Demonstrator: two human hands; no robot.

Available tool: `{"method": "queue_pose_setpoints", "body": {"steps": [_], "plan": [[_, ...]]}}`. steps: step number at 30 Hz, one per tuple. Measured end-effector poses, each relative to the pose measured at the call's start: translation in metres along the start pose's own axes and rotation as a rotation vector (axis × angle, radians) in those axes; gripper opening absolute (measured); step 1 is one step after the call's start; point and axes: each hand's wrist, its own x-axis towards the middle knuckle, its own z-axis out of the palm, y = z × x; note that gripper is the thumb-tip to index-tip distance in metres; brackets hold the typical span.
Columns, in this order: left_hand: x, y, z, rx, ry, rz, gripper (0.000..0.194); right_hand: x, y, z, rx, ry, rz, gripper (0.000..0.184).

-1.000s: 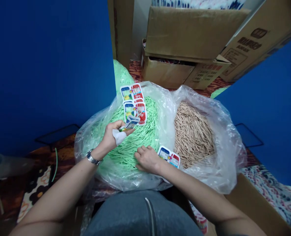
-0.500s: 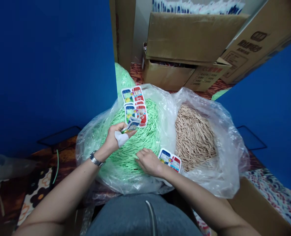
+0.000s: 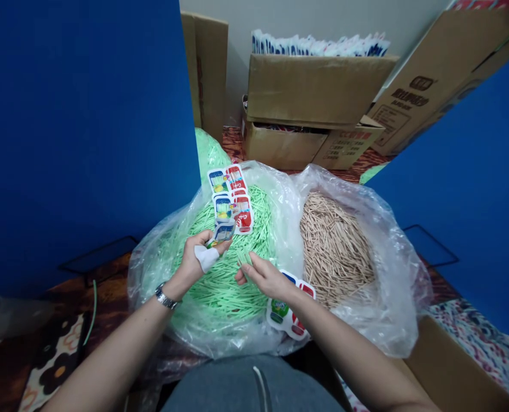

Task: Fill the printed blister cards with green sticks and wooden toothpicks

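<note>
My left hand (image 3: 196, 257), with a white wrap at the thumb and a watch on the wrist, is closed on a small printed packet (image 3: 224, 232) over the green sticks. My right hand (image 3: 263, 276) pinches several thin green sticks (image 3: 244, 258) between thumb and fingers, just above the heap. Beneath both hands lies a clear plastic bag (image 3: 282, 212) filled with loose green sticks (image 3: 224, 297). Several flat blue-and-red packets (image 3: 243, 214) rest on the far part of the heap. Another set of printed packets (image 3: 279, 312) lies partly under my right forearm.
To the right stands a second clear bag (image 3: 394, 274) of brown sticks (image 3: 335, 246). Stacked cardboard boxes (image 3: 314, 88) are behind, the top one holding upright packets (image 3: 318, 44). Blue panels (image 3: 86, 114) flank both sides. An open carton (image 3: 456, 366) sits at lower right.
My right hand has risen slightly out of the green heap with several sticks pinched in it. My left hand keeps its packet. The whole view has shifted a little.
</note>
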Motion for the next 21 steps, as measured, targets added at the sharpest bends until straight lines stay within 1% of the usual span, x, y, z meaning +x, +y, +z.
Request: {"method": "queue_pose_setpoints", "body": {"steps": [3,4,6,8,9,13,15,18,21], "plan": [[-0.001,-0.004,0.001,-0.053,-0.015,-0.019,0.026,-0.002,-0.008,0.000,-0.226,0.018,-0.034,0.021],[-0.001,-0.004,0.001,-0.060,-0.014,-0.021,0.027,-0.003,-0.010,0.000,-0.271,0.032,-0.041,0.020],[-0.002,-0.004,0.002,-0.062,-0.006,-0.026,0.027,-0.004,-0.011,-0.001,-0.268,0.072,-0.050,0.020],[-0.003,-0.002,0.003,-0.062,-0.004,-0.037,0.026,-0.004,-0.010,-0.002,-0.168,0.123,-0.063,0.023],[-0.004,-0.001,0.003,-0.060,-0.008,-0.039,0.026,-0.004,-0.008,-0.002,-0.081,0.152,-0.064,0.024],[-0.006,0.000,0.004,-0.038,-0.011,-0.027,0.024,0.001,-0.008,-0.005,0.414,0.241,-0.024,0.030],[-0.009,-0.003,0.005,-0.017,-0.006,-0.011,0.025,0.003,-0.016,-0.008,0.579,0.272,-0.039,0.031],[-0.016,-0.008,0.010,0.036,-0.015,0.043,0.028,0.007,-0.038,-0.015,0.625,0.367,-0.153,0.026],[-0.024,-0.006,0.017,0.128,-0.025,0.151,0.033,0.011,-0.063,-0.021,0.545,0.530,-0.331,0.021]]}}
